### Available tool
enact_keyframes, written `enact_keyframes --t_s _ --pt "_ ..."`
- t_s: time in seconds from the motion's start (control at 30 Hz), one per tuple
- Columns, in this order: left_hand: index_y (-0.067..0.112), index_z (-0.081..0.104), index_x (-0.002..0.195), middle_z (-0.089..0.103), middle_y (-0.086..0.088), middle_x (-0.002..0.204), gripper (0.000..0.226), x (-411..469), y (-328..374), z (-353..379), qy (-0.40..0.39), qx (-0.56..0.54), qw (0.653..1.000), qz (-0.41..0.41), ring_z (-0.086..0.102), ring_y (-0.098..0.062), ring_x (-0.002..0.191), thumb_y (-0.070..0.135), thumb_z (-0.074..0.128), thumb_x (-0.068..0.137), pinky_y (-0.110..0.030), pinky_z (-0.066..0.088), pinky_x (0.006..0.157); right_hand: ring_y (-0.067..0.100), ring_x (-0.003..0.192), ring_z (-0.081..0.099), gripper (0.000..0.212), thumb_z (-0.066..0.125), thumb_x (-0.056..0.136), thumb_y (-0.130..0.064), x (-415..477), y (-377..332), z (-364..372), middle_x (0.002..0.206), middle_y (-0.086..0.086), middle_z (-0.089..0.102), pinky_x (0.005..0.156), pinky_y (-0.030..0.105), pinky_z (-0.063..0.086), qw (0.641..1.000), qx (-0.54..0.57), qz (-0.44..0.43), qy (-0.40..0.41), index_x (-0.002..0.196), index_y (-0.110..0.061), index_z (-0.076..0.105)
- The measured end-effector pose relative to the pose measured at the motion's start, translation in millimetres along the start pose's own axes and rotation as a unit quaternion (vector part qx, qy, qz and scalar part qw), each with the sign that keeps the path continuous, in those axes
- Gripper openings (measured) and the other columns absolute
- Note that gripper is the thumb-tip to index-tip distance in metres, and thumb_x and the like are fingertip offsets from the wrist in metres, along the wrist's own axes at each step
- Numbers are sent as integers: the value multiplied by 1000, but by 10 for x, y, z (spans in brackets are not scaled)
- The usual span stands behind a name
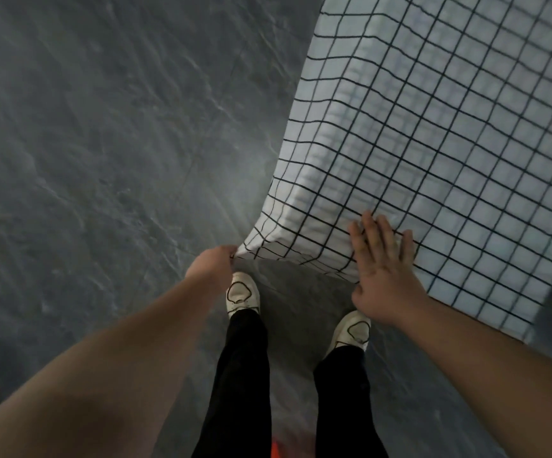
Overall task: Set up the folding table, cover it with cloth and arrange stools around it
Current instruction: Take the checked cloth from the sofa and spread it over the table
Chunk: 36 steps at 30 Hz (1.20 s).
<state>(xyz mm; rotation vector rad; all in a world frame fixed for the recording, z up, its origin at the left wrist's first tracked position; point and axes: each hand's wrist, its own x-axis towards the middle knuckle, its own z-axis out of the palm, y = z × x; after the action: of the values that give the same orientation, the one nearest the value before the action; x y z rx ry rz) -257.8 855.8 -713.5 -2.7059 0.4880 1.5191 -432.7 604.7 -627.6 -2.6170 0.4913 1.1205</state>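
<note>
Grey floor [86, 143] | left hand [213, 264] pinches checked cloth [433, 143] corner | right hand [383, 269] flat, fingers spread, on cloth

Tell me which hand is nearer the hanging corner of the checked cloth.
Left. The left hand pinches the hanging corner in its fingers. The right hand lies flat on the cloth further along the near edge, away from that corner.

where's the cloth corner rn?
In the head view, the cloth corner sits just left of centre, pinched in the left hand above the left shoe. The right hand lies flat on the checked cloth to its right.
</note>
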Motion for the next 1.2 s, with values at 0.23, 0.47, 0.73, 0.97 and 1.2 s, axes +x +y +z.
enact_keyframes --t_s 0.23,0.47,0.73,0.97,1.2 --pt "28 -7 159 -10 -7 166 107 -322 718 -362 21 -51 997 60 -6 -33 152 2 64 82 -49 13 123 19 154 -16 92 56 87 -13 -128 130 -26 169 -2 -9 123 51 -12 984 121 -45 119 162 -25 4" --pt "42 -12 154 9 2 165 106 -621 1201 -390 119 -96 968 199 40 -29 139 11 65 88 -43 46 101 28 155 4 85 61 86 -7 -419 253 118 168 6 12 123 59 5 954 173 -28 243 158 -21 18" --pt "43 -16 153 28 -11 157 105 -653 1418 -287 148 37 981 119 41 -38 136 11 61 88 -59 33 111 28 155 0 92 68 89 -23 -900 894 692 169 5 1 122 59 13 952 180 176 172 160 -28 11" --pt "38 -18 154 -28 -9 162 116 -1036 2160 118 177 204 935 231 -30 -34 147 -4 54 74 -60 -4 120 25 155 8 81 63 85 -13 -1095 1171 710 168 4 14 122 55 17 933 212 162 243 157 -24 26" --pt "42 -10 154 -17 -1 165 95 -1053 2747 636 127 307 882 334 -24 -33 149 29 61 93 -69 -5 115 37 149 22 105 70 85 -16 -1362 1694 1038 167 12 6 113 51 34 885 292 324 166 160 -21 -3"
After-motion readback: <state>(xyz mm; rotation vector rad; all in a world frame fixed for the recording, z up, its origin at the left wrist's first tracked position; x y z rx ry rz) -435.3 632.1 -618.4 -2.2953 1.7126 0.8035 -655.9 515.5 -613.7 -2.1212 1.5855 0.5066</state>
